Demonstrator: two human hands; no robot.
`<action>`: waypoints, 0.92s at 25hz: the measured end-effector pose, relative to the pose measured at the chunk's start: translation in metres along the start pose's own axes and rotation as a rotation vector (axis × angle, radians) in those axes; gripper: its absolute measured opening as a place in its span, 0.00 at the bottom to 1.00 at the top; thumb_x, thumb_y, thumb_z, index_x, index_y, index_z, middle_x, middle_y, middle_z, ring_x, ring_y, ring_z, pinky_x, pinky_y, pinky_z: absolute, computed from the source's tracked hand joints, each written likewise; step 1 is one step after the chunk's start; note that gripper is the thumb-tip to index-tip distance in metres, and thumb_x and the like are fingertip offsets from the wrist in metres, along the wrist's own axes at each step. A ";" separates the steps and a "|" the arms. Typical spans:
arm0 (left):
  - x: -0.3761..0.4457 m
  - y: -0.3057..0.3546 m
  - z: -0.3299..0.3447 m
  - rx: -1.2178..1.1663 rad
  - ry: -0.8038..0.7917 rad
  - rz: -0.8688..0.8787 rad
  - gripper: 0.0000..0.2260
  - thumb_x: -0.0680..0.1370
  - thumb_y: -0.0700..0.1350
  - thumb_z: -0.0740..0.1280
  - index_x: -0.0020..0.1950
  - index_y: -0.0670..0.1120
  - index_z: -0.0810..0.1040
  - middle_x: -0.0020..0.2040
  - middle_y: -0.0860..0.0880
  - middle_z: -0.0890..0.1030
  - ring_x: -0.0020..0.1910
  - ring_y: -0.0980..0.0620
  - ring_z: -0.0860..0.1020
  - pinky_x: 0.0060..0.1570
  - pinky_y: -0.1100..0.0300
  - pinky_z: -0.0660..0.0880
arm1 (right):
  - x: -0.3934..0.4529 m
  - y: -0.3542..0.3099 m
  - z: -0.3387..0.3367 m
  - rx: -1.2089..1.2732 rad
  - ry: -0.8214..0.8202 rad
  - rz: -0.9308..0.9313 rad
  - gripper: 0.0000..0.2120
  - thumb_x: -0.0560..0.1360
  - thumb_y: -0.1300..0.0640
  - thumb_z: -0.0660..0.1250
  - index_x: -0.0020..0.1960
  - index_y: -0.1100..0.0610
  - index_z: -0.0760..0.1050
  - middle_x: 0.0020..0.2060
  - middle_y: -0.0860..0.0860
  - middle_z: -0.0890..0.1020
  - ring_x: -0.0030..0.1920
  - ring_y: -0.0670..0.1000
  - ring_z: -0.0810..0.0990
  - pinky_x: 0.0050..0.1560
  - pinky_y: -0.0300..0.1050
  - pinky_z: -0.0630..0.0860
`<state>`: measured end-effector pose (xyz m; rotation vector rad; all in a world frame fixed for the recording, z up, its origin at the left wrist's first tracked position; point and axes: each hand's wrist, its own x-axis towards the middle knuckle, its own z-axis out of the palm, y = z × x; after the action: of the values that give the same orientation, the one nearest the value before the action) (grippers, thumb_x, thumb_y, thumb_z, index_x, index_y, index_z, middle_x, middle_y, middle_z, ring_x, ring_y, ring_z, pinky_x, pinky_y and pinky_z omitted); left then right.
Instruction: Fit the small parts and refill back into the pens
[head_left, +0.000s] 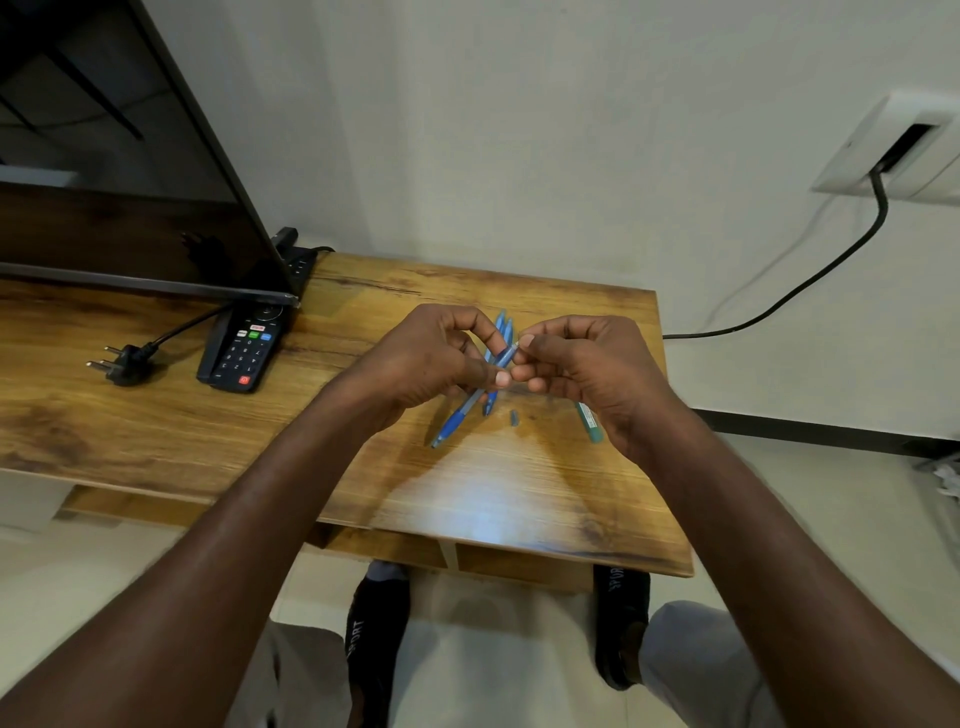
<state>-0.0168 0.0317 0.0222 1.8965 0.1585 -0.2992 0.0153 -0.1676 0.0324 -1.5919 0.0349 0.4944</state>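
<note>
Blue pen (470, 402) held above the desk (519, 483) near its right edge — barrel gripped by left hand (421, 364), upper end pinched by right hand (587, 374), tip pointing toward the front edge.

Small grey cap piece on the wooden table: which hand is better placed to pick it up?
Probably the right hand. The small grey cap piece lies just below its fingertips, while the left hand grips the blue pen's barrel and would have to reach across it.

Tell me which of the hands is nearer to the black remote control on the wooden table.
Left. The left hand is just right of the black remote control; the right hand lies farther right, beyond it.
</note>
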 end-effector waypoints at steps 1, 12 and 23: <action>0.000 0.000 0.000 0.000 0.002 0.004 0.14 0.72 0.38 0.81 0.54 0.40 0.83 0.44 0.35 0.86 0.37 0.52 0.83 0.32 0.65 0.76 | 0.000 0.000 0.000 -0.012 -0.001 0.000 0.05 0.79 0.68 0.72 0.53 0.69 0.83 0.44 0.64 0.88 0.40 0.53 0.88 0.39 0.40 0.84; -0.001 0.000 0.002 0.017 0.034 0.037 0.11 0.72 0.37 0.80 0.52 0.42 0.84 0.41 0.36 0.85 0.37 0.48 0.83 0.33 0.64 0.77 | 0.002 0.002 -0.001 -0.147 -0.011 -0.046 0.03 0.78 0.66 0.73 0.50 0.66 0.83 0.40 0.60 0.88 0.39 0.56 0.88 0.39 0.45 0.84; -0.001 0.001 0.001 -0.022 0.043 0.015 0.11 0.74 0.37 0.79 0.54 0.41 0.83 0.41 0.35 0.86 0.36 0.47 0.83 0.30 0.65 0.75 | 0.005 0.006 0.000 -0.123 0.025 -0.095 0.04 0.80 0.65 0.72 0.53 0.62 0.85 0.42 0.59 0.88 0.38 0.55 0.88 0.39 0.45 0.84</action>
<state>-0.0175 0.0303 0.0227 1.8822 0.1757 -0.2459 0.0177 -0.1665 0.0252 -1.7121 -0.0524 0.4091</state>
